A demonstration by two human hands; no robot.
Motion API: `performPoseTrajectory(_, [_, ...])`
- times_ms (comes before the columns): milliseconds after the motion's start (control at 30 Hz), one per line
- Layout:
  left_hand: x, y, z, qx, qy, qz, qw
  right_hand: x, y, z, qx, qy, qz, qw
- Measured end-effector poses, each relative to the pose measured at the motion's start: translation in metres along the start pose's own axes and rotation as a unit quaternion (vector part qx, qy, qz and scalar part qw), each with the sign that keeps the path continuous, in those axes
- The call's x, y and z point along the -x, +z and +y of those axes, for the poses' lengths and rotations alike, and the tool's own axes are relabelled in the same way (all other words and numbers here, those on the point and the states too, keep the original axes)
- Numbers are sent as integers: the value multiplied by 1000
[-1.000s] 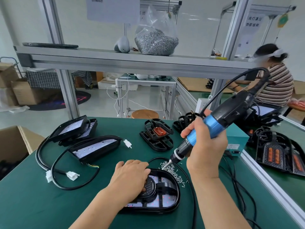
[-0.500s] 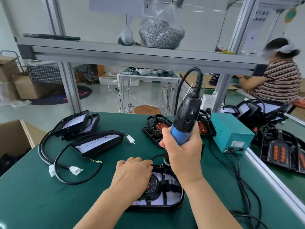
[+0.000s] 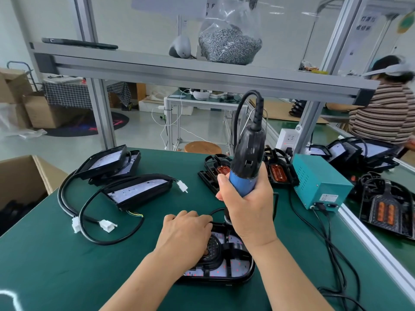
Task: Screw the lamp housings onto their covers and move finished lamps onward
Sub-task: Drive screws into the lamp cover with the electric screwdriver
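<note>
Right fingers grip the upright screwdriver, left fingers hold the lamp housing; any tilt could slip the bit

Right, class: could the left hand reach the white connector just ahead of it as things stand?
Probably yes: bare green mat lies between the left hand and the white connector, though it would first have to let go of the lamp.

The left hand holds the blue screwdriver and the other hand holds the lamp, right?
Not quite. In the head view the right hand grips the blue screwdriver, and the left hand holds the lamp.
</note>
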State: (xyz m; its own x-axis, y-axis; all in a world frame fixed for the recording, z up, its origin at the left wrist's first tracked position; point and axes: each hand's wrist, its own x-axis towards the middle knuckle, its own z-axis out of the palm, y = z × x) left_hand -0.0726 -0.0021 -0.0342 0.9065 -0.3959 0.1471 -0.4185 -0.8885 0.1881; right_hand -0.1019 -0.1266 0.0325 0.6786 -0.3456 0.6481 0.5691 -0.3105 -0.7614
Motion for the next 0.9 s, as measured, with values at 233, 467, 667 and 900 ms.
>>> performPoseTrajectory(233, [-2, 0, 0, 1, -3, -13, 1000, 3, 5, 6, -6, 1, -27, 1000])
performPoseTrajectory(467, [-4, -1, 0, 30, -19, -32, 999, 3, 12, 14, 1, 3, -65, 998])
performPoseTrajectory(667, [-6, -2, 1, 50, -32, -49, 997, 3, 13, 15, -7, 8, -85, 996])
performPoseTrajectory(900, [-10, 0, 0, 20, -26, -63, 997, 5, 7, 18, -15, 15, -46, 999])
